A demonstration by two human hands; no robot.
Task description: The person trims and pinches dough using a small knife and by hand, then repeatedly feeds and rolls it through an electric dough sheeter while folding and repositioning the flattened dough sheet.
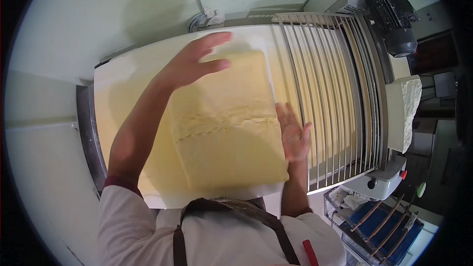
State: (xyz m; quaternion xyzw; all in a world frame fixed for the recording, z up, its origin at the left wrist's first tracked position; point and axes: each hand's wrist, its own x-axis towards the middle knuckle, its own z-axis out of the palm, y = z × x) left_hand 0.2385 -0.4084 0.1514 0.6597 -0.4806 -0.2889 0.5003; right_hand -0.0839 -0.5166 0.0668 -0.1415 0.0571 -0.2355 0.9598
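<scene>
1. Pale green walls (98, 10) stand ahead of you and to your left.
2. A broad shadow (152, 12) darkens the wall beyond your desk (113, 88).
3. To your right, the room's far side (433, 130) lies in dimmer light.

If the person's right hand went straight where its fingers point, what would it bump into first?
Probably the right edge of the pale yellow slab. The right hand points forward and slightly left, close beside that edge; whether it already touches, I can't tell.
</scene>
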